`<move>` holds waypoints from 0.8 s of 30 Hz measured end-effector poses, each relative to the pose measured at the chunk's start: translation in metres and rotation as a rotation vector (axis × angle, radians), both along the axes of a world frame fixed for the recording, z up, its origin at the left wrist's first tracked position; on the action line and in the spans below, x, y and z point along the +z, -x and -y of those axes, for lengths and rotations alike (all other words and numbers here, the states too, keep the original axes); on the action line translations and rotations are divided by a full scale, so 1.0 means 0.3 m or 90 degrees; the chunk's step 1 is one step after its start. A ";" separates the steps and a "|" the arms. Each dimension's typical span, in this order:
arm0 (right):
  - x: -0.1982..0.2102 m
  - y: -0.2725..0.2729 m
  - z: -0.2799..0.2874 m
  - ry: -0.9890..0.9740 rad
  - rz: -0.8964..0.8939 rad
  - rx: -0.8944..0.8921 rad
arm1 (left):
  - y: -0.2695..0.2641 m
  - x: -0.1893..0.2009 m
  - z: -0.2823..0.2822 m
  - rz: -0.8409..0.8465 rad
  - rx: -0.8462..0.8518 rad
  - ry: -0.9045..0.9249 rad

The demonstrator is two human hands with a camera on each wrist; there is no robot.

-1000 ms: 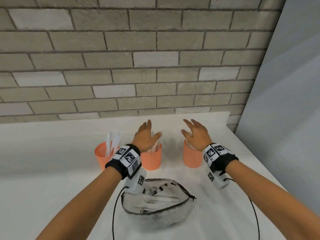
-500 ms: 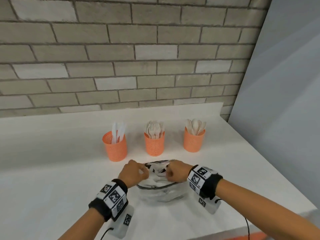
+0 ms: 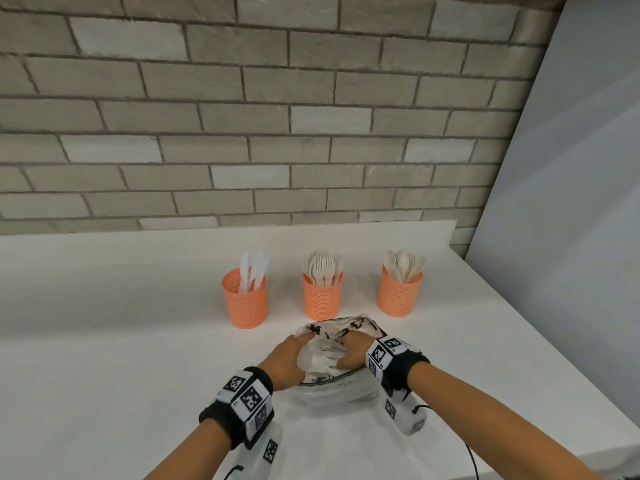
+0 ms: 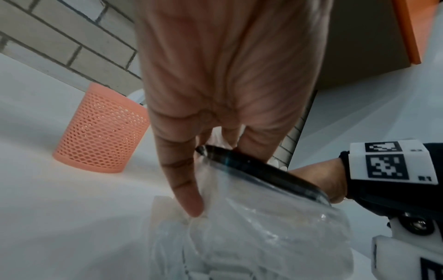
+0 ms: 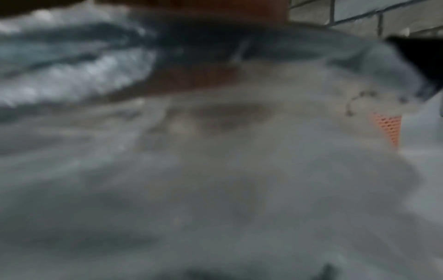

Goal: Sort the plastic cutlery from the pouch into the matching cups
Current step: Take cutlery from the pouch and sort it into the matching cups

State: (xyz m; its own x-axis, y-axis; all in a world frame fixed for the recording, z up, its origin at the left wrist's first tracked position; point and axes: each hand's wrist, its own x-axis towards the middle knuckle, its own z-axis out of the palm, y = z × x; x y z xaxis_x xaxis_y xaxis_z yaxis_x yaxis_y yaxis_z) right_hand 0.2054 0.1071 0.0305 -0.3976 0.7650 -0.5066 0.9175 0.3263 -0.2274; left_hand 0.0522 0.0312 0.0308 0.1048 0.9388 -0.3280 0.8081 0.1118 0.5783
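Overall light: soft, even and fairly bright in the head view; no single source shows in frame.
Shadows: faint and diffuse on the white counter [image 3: 104,341], slightly darker just under the pouch [image 3: 332,344] between the two gripping hands.
Glare: small bright glints on the clear plastic just below the left hand [image 4: 215,79].
Head view sharpness: clear around the grip; brick courses bow toward the edges from the wide lens.
Left wrist view: palm close above the grip is soft; mesh cup [image 4: 100,130] beside it is sharper.
Right wrist view: dim, grainy, heavily blurred; the pouch film fills it, and the right hand [image 3: 353,351] cannot be made out.
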 end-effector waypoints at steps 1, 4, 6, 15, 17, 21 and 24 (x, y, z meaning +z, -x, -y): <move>0.001 0.005 0.001 -0.002 0.012 0.001 | 0.004 0.002 0.002 0.003 -0.005 -0.009; -0.005 0.016 0.005 0.000 0.053 0.014 | 0.018 0.002 0.006 0.012 -0.007 -0.021; -0.003 0.024 0.009 0.005 0.060 0.026 | 0.025 0.000 0.006 0.015 -0.007 -0.018; 0.004 0.020 0.025 0.056 0.039 0.031 | 0.039 -0.014 -0.006 0.030 0.012 -0.038; -0.001 0.015 0.021 0.054 0.043 0.021 | 0.045 -0.014 -0.010 0.028 0.022 -0.037; -0.009 0.006 0.001 0.053 0.076 -0.013 | 0.060 -0.010 -0.024 0.042 0.049 -0.041; -0.010 0.003 -0.010 0.057 0.075 -0.019 | 0.065 -0.013 -0.031 0.050 0.073 -0.040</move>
State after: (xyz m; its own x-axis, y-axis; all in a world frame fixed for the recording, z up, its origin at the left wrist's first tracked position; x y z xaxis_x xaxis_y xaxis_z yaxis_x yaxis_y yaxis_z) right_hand 0.2044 0.1102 0.0275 -0.3091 0.7256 -0.6148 0.9486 0.2816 -0.1446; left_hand 0.0326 0.0407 0.0270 0.0195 0.9647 -0.2628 0.7439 0.1616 0.6485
